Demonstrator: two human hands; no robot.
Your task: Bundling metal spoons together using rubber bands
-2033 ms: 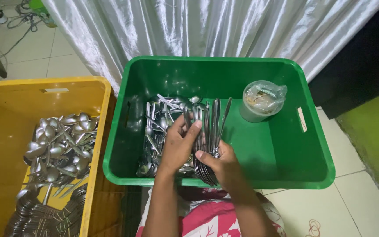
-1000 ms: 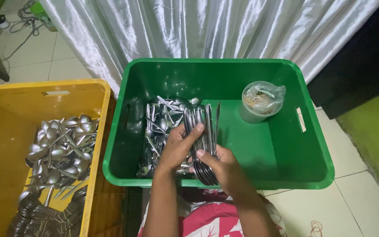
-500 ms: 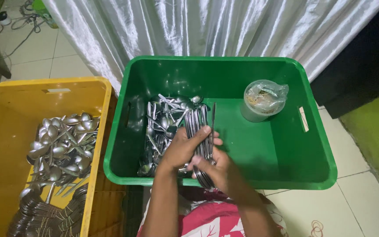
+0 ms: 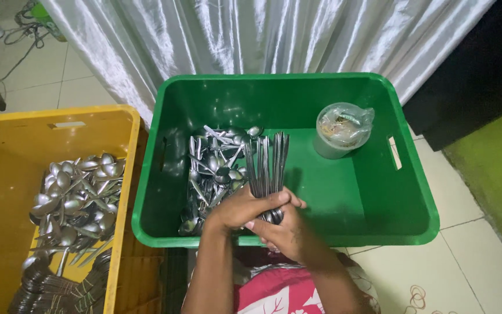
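Both my hands grip one bundle of metal cutlery (image 4: 265, 166), handles pointing away from me, over the near part of the green plastic crate (image 4: 405, 203). My left hand (image 4: 242, 208) wraps over the bundle's near end from the left. My right hand (image 4: 283, 232) clasps it from below and the right. A loose pile of spoons and forks (image 4: 213, 168) lies in the crate's left half, just left of the bundle.
A clear lidded plastic container (image 4: 341, 129) stands at the crate's back right. A yellow crate (image 4: 7, 168) on the left holds loose spoons (image 4: 76, 197) and tied bundles at its near end. A shiny white curtain (image 4: 262, 35) hangs behind. Rubber bands (image 4: 419, 296) lie on the tiled floor.
My hands have drawn closer together around the bundle, with the left now folded over its near end. The cutlery handles have gathered into a tighter, more upright bunch.
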